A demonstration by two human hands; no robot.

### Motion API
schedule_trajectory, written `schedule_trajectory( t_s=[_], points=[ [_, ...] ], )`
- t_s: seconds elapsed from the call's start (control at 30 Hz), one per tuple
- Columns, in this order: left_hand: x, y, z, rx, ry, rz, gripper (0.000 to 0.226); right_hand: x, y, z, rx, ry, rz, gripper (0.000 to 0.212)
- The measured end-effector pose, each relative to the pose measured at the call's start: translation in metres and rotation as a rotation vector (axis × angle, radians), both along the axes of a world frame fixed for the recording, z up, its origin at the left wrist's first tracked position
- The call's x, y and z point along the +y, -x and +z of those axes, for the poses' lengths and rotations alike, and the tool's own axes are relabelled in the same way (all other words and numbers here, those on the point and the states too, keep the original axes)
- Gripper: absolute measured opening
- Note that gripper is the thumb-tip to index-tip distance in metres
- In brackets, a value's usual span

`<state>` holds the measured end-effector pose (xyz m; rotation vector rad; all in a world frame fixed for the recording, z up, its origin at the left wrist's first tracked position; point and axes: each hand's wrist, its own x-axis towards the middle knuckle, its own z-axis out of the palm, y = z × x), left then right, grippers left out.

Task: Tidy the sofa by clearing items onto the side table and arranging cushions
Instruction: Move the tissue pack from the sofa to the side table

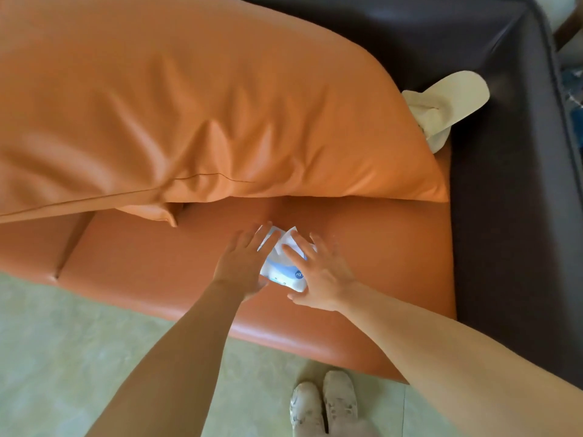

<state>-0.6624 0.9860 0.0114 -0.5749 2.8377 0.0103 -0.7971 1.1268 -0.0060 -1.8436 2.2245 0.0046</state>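
A white and blue tissue pack (282, 271) lies on the orange sofa seat (151, 263), with a tissue sticking up from its far end. My left hand (243, 266) lies at the pack's left side, fingers stretched out. At the pack's right side my right hand (318, 272) reaches over it with spread fingers, touching its top. Neither hand curls round the pack. A large orange back cushion (189, 105) leans forward over the seat just behind the pack.
A cream slipper (448, 102) is wedged between the cushion and the dark brown sofa arm (504, 184) at the right. My white shoes (325, 405) stand on the pale tiled floor (63, 357) in front of the seat edge.
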Motion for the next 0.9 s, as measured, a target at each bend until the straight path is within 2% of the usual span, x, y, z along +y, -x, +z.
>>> schedule_trajectory(
  t_s=[0.17, 0.33, 0.43, 0.7, 0.9],
  points=[
    [-0.014, 0.008, -0.024, -0.037, -0.084, -0.018, 0.101, -0.004, 0.003, -0.026, -0.048, 0.054, 0.007, 0.098],
    [-0.017, 0.004, -0.031, 0.020, -0.067, -0.078, 0.121, -0.002, 0.006, -0.030, -0.103, 0.110, 0.022, 0.087],
    [-0.011, 0.000, -0.035, 0.073, -0.042, -0.115, 0.123, 0.005, 0.005, -0.027, -0.111, 0.105, 0.058, 0.082],
    [0.032, -0.015, -0.018, 0.102, -0.020, -0.117, 0.113, 0.037, 0.005, 0.007, -0.111, -0.022, 0.137, 0.075],
    [0.049, -0.016, 0.031, 0.141, 0.005, -0.180, 0.109, 0.064, 0.004, 0.062, -0.088, -0.051, 0.088, 0.070]
  ],
)
